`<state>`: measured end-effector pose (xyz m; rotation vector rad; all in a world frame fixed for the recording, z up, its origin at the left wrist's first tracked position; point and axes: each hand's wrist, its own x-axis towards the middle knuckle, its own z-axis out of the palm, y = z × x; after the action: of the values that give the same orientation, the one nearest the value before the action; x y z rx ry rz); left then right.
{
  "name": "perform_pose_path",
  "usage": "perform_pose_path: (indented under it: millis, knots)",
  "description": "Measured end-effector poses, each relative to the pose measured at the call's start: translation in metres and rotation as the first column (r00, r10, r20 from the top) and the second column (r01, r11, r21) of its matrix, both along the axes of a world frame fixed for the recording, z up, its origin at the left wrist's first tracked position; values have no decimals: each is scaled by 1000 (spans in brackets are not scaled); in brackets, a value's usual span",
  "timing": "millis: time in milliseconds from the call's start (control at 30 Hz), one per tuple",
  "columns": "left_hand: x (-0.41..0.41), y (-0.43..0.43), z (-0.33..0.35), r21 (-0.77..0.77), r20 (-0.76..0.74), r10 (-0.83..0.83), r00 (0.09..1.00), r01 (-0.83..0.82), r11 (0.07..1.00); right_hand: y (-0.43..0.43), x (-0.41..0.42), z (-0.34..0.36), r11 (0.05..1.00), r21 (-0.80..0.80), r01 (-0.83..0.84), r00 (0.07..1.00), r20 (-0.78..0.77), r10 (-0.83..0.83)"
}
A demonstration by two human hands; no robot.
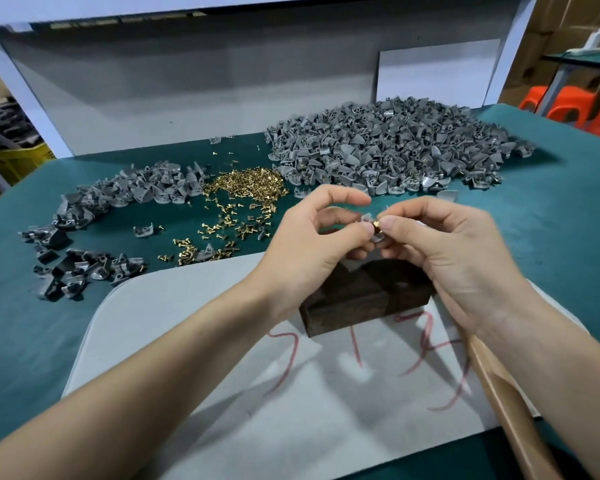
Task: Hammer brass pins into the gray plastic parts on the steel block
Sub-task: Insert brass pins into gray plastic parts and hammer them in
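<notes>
My left hand (pixel 312 244) pinches a small gray plastic part (pixel 367 220) above the dark steel block (pixel 361 299). My right hand (pixel 444 258) pinches a brass pin (pixel 377 226) by thumb and forefinger, its tip against the part. Both hands hover over the block, which sits on a gray sheet with red writing (pixel 291 393). A wooden hammer handle (pixel 506 407) lies under my right forearm; its head is hidden.
Loose brass pins (pixel 243 188) are scattered on the green mat. A large heap of gray parts (pixel 388 147) lies at the back right, and a smaller spread of gray parts (pixel 118 202) at the left. A gray back panel (pixel 187 81) closes the bench.
</notes>
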<state>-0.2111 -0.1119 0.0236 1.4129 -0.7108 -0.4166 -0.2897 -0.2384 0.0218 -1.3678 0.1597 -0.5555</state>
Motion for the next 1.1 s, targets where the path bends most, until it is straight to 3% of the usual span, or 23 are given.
perform_pose_path:
  millis: [300, 533, 833, 1100]
  knots:
    - [-2, 0, 3, -48, -109, -80, 991, 75, 996, 0, -1, 0, 997, -69, -25, 999, 26, 27]
    - [0, -1, 0, -7, -57, -52, 997, 52, 999, -2, -2, 2, 940, -338, 49, 999, 23, -44]
    - [3, 2, 2, 60, 77, -113, 991, 108, 992, -3, 0, -2, 986, -164, 34, 999, -16, -37]
    - [6, 0, -3, 14, -4, -42, 999, 42, 999, -4, 2, -2, 999, -27, 39, 999, -3, -39]
